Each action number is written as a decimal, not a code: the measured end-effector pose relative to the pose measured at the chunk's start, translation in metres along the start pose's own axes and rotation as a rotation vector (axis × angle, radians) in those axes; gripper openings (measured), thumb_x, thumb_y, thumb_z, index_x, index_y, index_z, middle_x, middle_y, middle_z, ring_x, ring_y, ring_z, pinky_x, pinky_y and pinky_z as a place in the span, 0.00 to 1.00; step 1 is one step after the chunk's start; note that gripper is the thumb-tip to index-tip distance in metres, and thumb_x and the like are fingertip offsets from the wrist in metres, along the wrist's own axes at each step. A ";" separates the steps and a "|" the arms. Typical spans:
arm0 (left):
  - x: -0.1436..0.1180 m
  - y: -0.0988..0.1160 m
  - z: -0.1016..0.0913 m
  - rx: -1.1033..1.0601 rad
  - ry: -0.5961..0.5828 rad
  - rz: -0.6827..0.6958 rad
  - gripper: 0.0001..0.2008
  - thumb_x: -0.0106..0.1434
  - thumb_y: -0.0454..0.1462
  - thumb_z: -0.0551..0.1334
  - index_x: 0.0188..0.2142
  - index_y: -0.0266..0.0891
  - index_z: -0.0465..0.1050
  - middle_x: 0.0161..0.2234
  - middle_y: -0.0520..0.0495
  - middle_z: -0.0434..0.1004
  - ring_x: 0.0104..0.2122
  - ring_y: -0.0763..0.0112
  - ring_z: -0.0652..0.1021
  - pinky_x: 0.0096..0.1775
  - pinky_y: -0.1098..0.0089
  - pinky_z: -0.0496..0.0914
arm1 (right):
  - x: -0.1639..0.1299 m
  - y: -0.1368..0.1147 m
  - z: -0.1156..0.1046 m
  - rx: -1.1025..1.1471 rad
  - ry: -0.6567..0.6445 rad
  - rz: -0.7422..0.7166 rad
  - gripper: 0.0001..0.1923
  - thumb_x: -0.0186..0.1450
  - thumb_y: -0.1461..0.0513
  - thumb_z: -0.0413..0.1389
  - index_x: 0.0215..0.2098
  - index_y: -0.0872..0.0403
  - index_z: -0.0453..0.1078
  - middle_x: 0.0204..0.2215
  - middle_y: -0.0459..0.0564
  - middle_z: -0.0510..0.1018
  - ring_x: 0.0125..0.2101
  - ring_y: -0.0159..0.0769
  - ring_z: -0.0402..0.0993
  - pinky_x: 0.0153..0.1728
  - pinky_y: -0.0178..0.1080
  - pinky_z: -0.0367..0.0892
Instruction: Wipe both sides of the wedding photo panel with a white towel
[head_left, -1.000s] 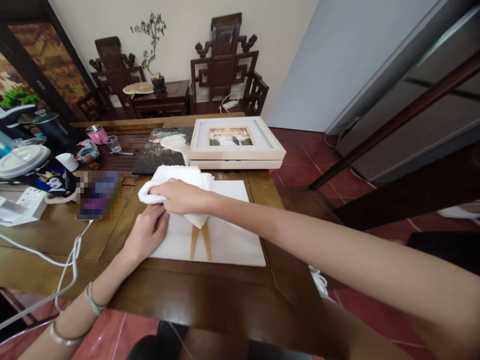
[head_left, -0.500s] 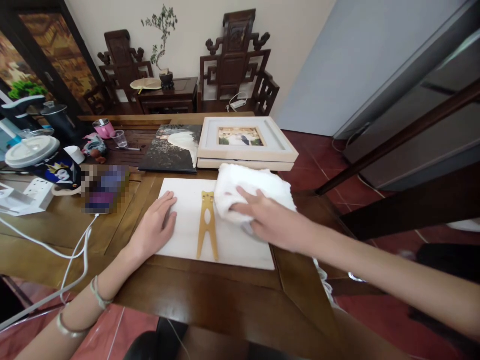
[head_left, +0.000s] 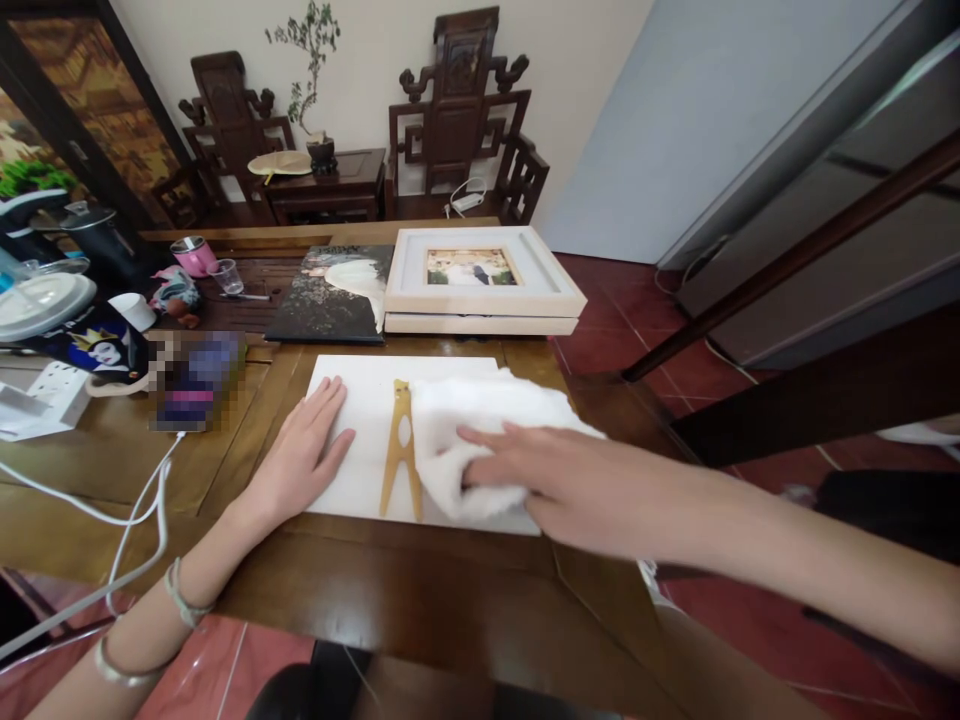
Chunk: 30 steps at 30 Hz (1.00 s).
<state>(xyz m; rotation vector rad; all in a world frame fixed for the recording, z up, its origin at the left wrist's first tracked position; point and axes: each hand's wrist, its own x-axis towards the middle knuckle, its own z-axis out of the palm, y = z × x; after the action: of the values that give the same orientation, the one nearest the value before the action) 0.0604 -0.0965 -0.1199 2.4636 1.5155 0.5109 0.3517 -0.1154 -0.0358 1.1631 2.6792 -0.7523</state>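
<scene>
A white board (head_left: 349, 440) lies flat on the wooden table, with a yellow forked shape (head_left: 401, 450) at its middle; I cannot tell whether that piece is loose or fixed. My left hand (head_left: 307, 440) rests on the board's left edge, fingers stretched out and thumb apart. On the board's right half my right hand (head_left: 555, 480) presses down a bunched white towel (head_left: 495, 400), its fingers curled into the folds. The towel covers much of that half and touches or nearly touches the yellow shape.
Beyond the board lie a dark photo panel (head_left: 337, 290) and stacked pale frames (head_left: 480, 310). To the left are a blurred-out phone (head_left: 199, 380) on a white cable (head_left: 161, 470), a lidded cup (head_left: 97, 345) and a pink mug (head_left: 193, 257). Carved chairs (head_left: 461, 110) stand behind.
My right hand has moved the towel toward me, down the right half of the board. My left hand stays on the left edge. The view has shifted slightly.
</scene>
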 end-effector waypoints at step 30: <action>0.000 0.001 0.001 0.024 -0.021 -0.023 0.25 0.71 0.42 0.45 0.64 0.34 0.56 0.66 0.38 0.54 0.66 0.58 0.54 0.64 0.51 0.52 | 0.023 0.029 -0.001 -0.050 0.086 -0.087 0.25 0.53 0.74 0.46 0.46 0.51 0.69 0.58 0.54 0.70 0.63 0.52 0.55 0.59 0.60 0.55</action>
<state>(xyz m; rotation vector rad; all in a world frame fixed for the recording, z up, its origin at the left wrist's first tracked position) 0.0614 -0.0965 -0.1203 2.4589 1.5484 0.4639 0.3563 -0.0833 -0.0531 1.0983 2.8184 -0.6579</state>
